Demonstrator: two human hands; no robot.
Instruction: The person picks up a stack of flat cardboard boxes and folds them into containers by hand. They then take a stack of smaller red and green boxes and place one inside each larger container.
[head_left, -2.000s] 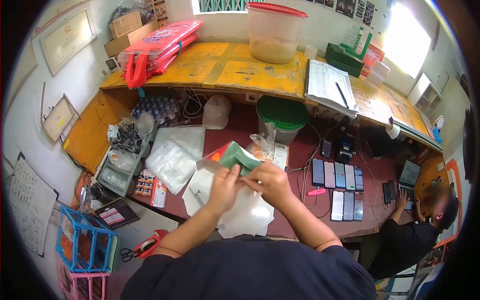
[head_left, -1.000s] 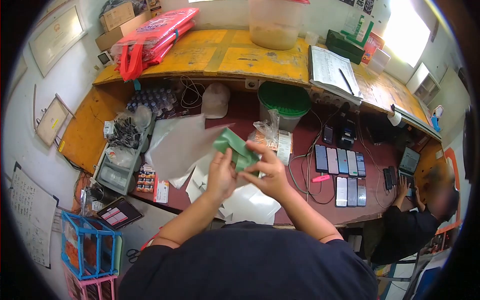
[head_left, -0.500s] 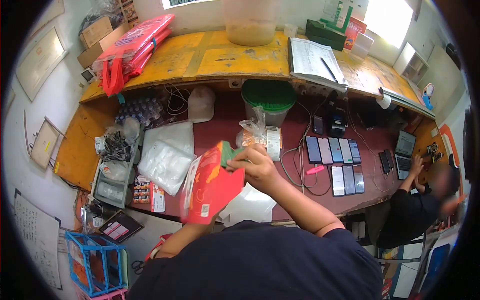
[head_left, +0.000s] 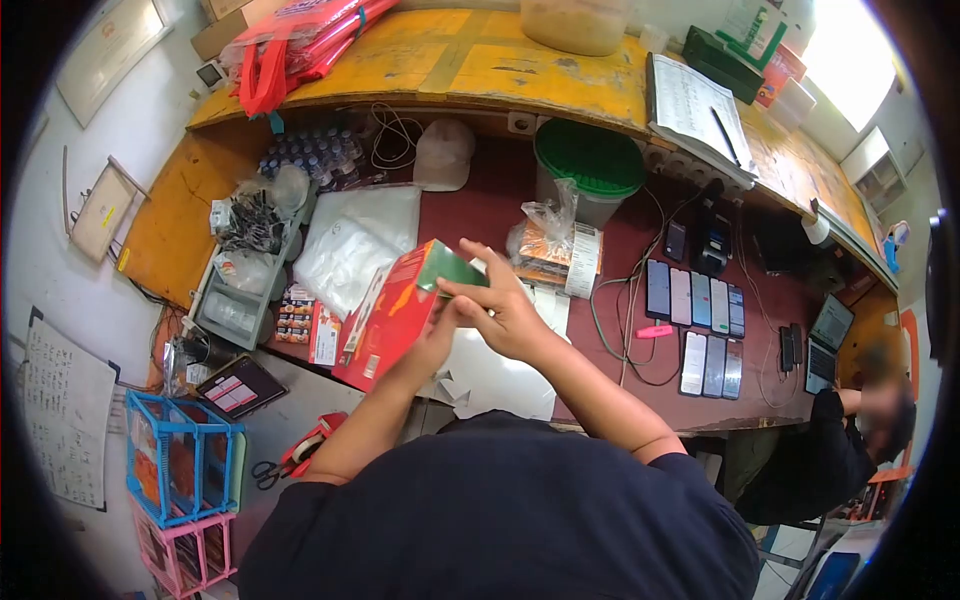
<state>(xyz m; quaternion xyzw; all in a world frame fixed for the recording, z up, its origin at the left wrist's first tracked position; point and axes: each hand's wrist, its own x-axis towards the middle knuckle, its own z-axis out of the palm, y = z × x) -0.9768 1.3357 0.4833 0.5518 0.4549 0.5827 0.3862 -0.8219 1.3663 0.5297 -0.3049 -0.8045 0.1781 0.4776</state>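
Observation:
A red cardboard box (head_left: 395, 310) with a green end panel (head_left: 447, 268) is tilted in front of my chest. My left hand (head_left: 432, 348) is closed around its near side, with some of the fingers hidden behind the box. My right hand (head_left: 503, 312) lies against the green end, its fingers stretched and spread, the tips touching the panel. White sheets (head_left: 505, 365) lie on the desk under my hands. Beyond them sits an orange pack (head_left: 550, 250) in clear plastic with a paper slip (head_left: 584, 262).
Clear plastic bags (head_left: 350, 240) and a grey organiser (head_left: 250, 285) stand to the left. Several phones (head_left: 690, 362) lie right of a pink marker-like item (head_left: 653, 332). A green-lidded bucket (head_left: 590, 160) is behind. A person (head_left: 845, 450) sits by a laptop (head_left: 825, 345). Red-handled scissors (head_left: 265, 472) lie lower left.
My right hand has gone from pinching the box's end flap to lying with spread fingers on the green end. The end now looks folded closed. My left hand has come into view, and the view has shifted.

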